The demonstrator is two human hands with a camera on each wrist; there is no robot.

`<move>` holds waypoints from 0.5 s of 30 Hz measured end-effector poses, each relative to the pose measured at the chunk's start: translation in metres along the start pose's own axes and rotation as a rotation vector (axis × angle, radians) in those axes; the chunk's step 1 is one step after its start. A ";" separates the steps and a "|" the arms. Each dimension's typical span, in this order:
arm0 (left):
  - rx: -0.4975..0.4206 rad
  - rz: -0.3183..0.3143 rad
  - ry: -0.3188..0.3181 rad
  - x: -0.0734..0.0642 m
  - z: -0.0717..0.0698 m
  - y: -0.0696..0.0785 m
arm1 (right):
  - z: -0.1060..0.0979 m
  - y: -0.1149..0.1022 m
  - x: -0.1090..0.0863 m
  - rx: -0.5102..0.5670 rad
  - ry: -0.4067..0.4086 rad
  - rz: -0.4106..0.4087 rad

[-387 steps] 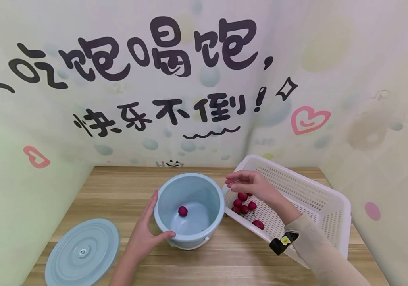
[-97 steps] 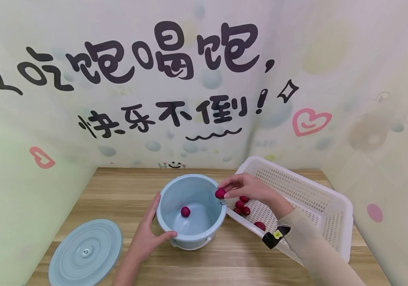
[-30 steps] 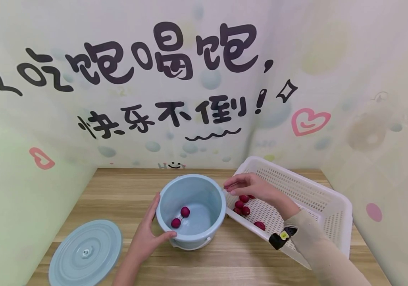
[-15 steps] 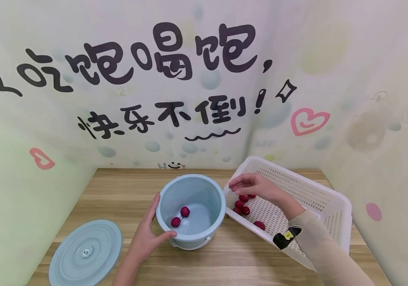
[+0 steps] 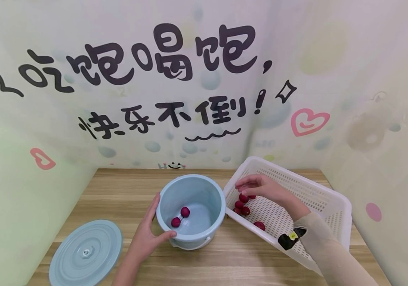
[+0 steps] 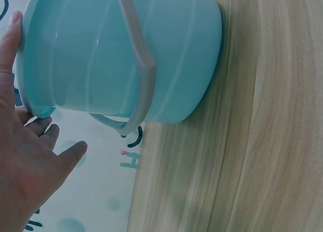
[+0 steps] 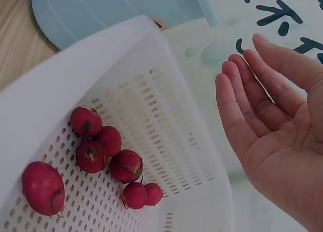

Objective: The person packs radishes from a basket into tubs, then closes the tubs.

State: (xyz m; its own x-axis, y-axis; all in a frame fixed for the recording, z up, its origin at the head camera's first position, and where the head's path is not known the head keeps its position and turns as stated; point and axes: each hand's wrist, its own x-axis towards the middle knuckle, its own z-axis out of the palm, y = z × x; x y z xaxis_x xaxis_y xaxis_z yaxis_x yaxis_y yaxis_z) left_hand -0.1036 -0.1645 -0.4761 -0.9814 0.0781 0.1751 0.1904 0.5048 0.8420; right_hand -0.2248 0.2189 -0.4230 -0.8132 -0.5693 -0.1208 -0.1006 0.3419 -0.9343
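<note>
On the table stands a light blue bucket [image 5: 191, 232] with two red radishes [image 5: 185, 212] on its floor. My left hand [image 5: 145, 234] holds the bucket's rim at its left side, thumb at the front edge and fingers along the outside; the left wrist view shows its thumb [image 6: 11, 40] against the rim. My right hand [image 5: 261, 186] hovers over the left end of a white perforated basket [image 5: 343, 206], fingers relaxed and holding nothing. Several radishes [image 7: 126, 166] lie clustered in the basket, with a larger radish [image 7: 43, 188] apart from them.
A light blue lid [image 5: 86, 252] lies flat on the wooden table [image 5: 129, 186] to the left. The basket's left corner stands close beside the bucket. Printed walls [image 5: 204, 119] border the table at the back and sides.
A second radish, pinched by my right hand about three seconds ago, now lies in the bucket. That hand has since drifted right over the basket. My left hand has stayed on the rim.
</note>
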 end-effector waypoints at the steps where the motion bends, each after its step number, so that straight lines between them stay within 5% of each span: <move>1: 0.003 0.001 -0.001 0.000 0.000 0.000 | -0.001 0.001 -0.001 -0.001 0.002 -0.002; 15: -0.003 0.008 0.000 0.000 0.000 -0.002 | -0.014 0.018 -0.008 -0.017 0.019 0.007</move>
State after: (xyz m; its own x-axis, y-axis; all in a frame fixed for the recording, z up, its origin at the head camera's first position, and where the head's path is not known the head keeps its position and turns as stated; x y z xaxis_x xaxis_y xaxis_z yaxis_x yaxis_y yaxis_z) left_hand -0.1039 -0.1657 -0.4775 -0.9799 0.0824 0.1819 0.1985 0.5013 0.8422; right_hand -0.2283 0.2399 -0.4346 -0.8249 -0.5523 -0.1207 -0.1045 0.3587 -0.9276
